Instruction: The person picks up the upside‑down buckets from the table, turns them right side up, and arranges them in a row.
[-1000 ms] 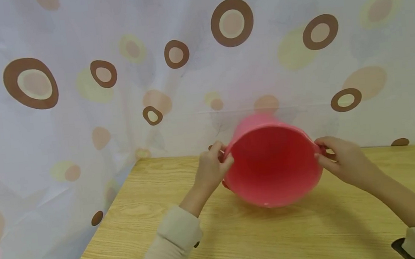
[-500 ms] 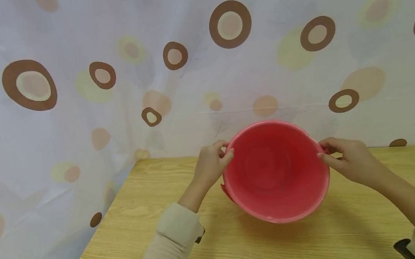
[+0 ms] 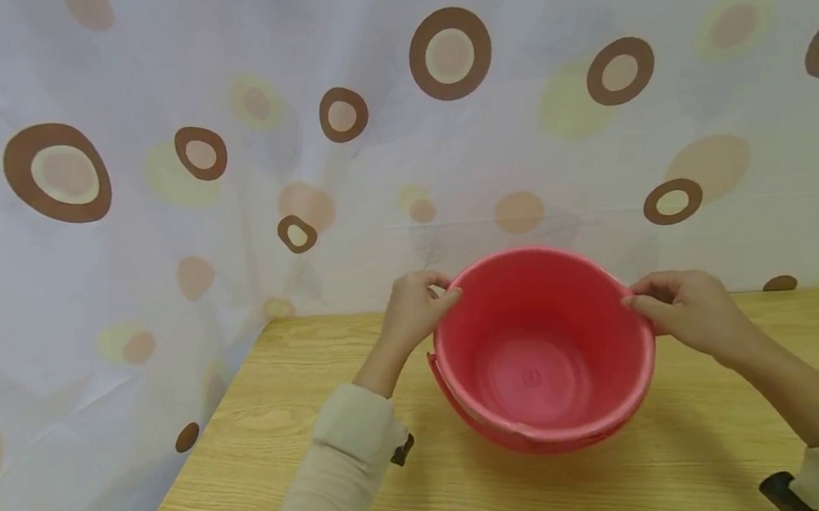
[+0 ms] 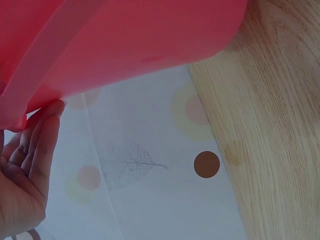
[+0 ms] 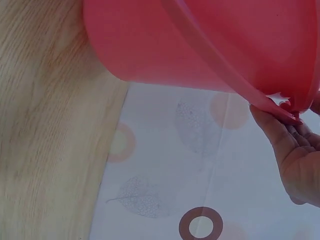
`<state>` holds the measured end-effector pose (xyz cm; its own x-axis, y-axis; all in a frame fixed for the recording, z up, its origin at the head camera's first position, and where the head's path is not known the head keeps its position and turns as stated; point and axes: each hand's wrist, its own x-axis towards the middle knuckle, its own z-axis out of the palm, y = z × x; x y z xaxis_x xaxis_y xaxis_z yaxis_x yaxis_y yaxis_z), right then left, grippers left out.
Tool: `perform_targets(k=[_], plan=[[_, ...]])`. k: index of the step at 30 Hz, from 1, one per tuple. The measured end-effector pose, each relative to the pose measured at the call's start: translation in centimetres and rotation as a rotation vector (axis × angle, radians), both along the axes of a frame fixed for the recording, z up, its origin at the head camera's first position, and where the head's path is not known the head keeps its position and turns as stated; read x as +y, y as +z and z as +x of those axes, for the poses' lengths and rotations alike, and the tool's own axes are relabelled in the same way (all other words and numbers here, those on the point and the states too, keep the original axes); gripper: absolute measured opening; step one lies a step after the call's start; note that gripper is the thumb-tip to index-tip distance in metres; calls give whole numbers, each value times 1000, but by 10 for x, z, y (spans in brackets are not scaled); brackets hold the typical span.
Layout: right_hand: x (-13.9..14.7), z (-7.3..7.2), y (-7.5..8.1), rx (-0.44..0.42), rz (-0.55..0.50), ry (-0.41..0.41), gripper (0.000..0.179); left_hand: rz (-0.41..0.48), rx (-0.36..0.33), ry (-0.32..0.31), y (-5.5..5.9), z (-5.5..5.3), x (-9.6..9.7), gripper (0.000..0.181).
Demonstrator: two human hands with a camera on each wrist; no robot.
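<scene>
A red plastic bucket (image 3: 532, 375) is over the wooden table, its mouth facing up and toward me so that the round bottom inside shows. My left hand (image 3: 415, 308) pinches its rim on the left, thumb inside and fingers outside. On the opposite side my right hand (image 3: 689, 311) grips the rim by the handle joint. The bucket's handle (image 5: 215, 57) hangs down along the outer wall in the right wrist view. In the left wrist view, the fingers (image 4: 42, 145) of my left hand lie under the rim against the outer wall.
The wooden table (image 3: 252, 468) has its left edge running toward me. Behind it and to the left hangs a pale curtain (image 3: 230, 240) with brown, yellow and peach circles, close behind the bucket.
The bucket has tipped from lying with its mouth toward me to nearly upright, its bottom coming down. Both hands have kept hold of the rim at the sides.
</scene>
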<state>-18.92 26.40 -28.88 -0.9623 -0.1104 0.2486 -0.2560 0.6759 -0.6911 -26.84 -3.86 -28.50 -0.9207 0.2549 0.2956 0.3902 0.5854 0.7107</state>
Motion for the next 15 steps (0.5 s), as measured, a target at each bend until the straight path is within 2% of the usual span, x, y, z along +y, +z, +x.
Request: perform_targets(k=[3,5,10,15], plan=[[1,-2,-2,-80,-66,-10,34,37,-37,36,-1,-2,1,19],[3,-3,-4,-119,-119,-8,36,65,-49,38,-2,-3,2,20],[8,-5,-10,-195,-203,-31,41,193,-122,-14,-7,-4,-1,22],[11,-8,-14,-231,-259,-59,40,307,-229,-41,-14,-3,-5,25]])
